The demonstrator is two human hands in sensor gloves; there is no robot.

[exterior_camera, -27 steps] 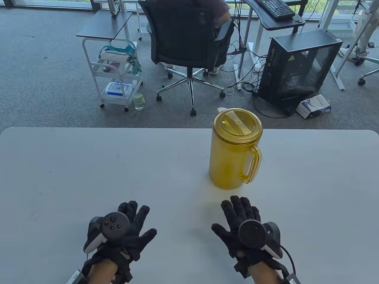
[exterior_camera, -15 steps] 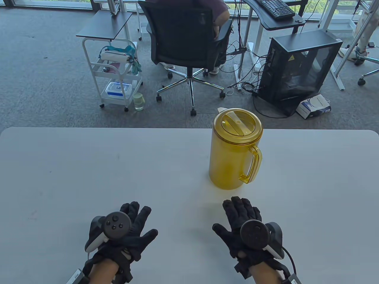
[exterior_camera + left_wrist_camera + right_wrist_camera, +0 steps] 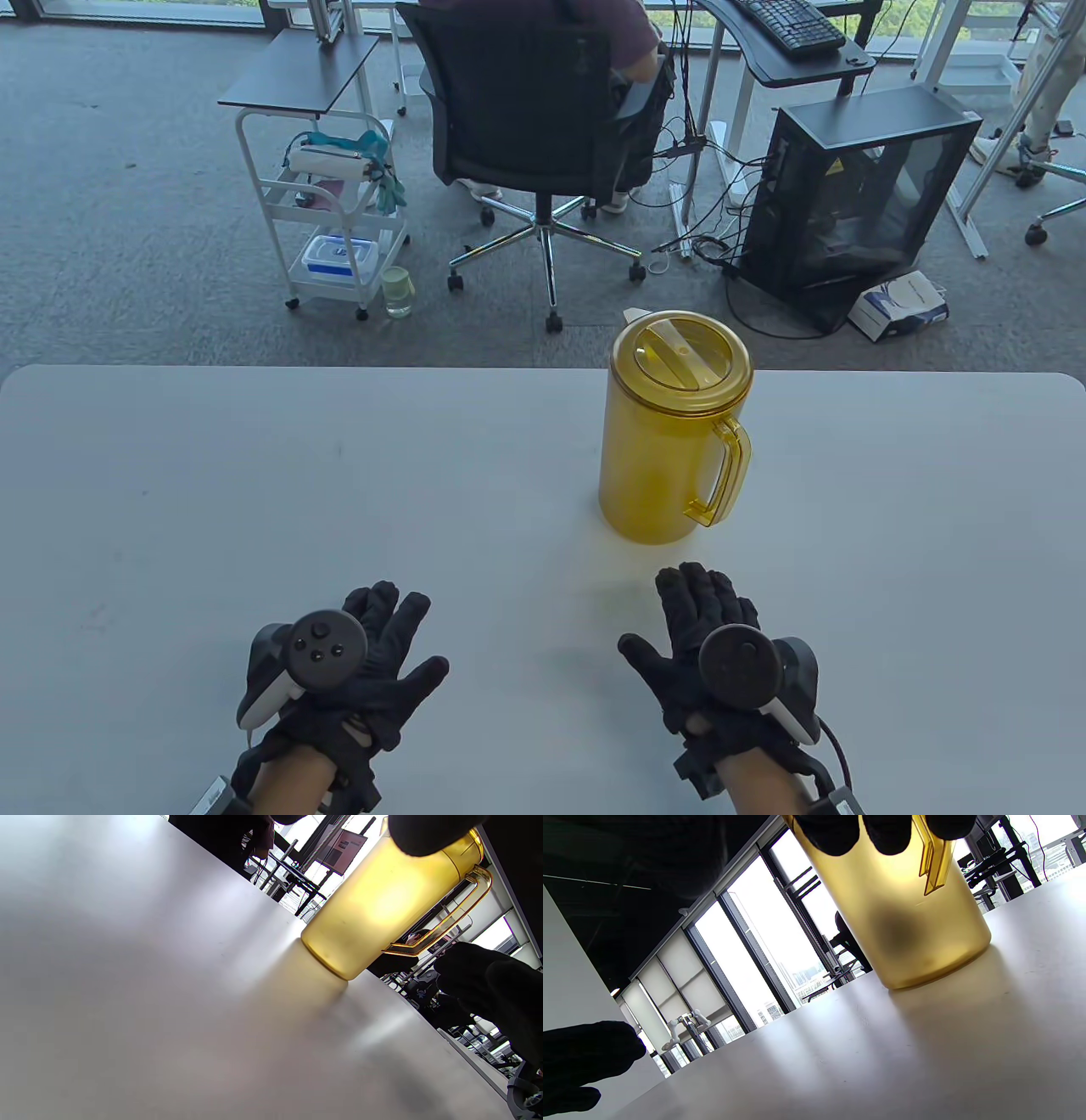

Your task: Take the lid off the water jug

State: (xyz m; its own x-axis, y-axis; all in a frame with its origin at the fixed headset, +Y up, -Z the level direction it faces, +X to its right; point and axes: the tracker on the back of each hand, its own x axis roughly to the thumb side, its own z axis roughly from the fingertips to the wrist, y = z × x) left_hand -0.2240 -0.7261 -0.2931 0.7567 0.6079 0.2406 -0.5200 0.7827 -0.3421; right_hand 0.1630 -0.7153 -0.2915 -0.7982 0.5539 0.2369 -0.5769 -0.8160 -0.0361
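A translucent amber water jug (image 3: 666, 450) stands upright on the white table (image 3: 339, 475), right of centre, its handle (image 3: 725, 471) facing the near right. Its round amber lid (image 3: 683, 356) sits on top. The jug (image 3: 382, 899) also fills the upper right of the left wrist view, and the jug (image 3: 895, 912) looms close in the right wrist view. My right hand (image 3: 708, 628) lies flat and empty just in front of the jug, fingers straight. My left hand (image 3: 382, 649) lies flat and empty near the front edge, well left of the jug.
The table's far edge (image 3: 543, 369) runs just behind the jug. Beyond it on the floor are an office chair (image 3: 534, 127) with a seated person, a white cart (image 3: 331, 212) and a black computer case (image 3: 857, 195).
My right hand has slid slightly to the right and forward. My left hand has barely shifted. The jug has not moved.
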